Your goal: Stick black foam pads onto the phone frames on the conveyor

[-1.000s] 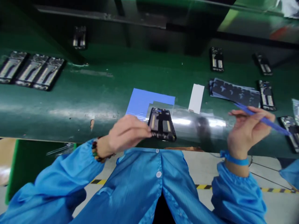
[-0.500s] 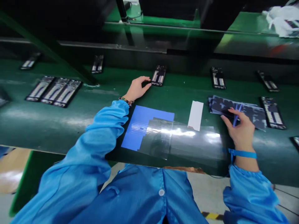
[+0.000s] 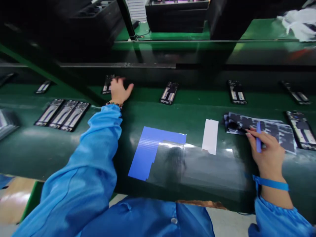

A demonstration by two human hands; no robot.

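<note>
My left hand (image 3: 120,92) is reached out with its fingers apart, blurred at the tips. It overlaps the right side of an opened phone (image 3: 106,85) near the back of the green bench; contact I cannot make out. My right hand (image 3: 269,151) is closed in a pinch on a slim purple-blue tool (image 3: 258,136), which looks like tweezers. A dark tip shows at its thumb and forefinger. Just beyond those fingers lies a stack of dark die-cut sheets (image 3: 283,135). Left of it is a white card (image 3: 210,136).
A blue sheet (image 3: 143,154) and clear film (image 3: 209,171) lie in front of me. Other opened phones stand along the back, such as one (image 3: 169,93) mid-bench. Three phones (image 3: 61,115) sit side by side at left, near a green post (image 3: 66,79). Another phone (image 3: 301,130) is at right.
My left hand has left the middle phone and moved left to another one. My right hand has turned a little over the dark sheets. The view has tilted upward.
</note>
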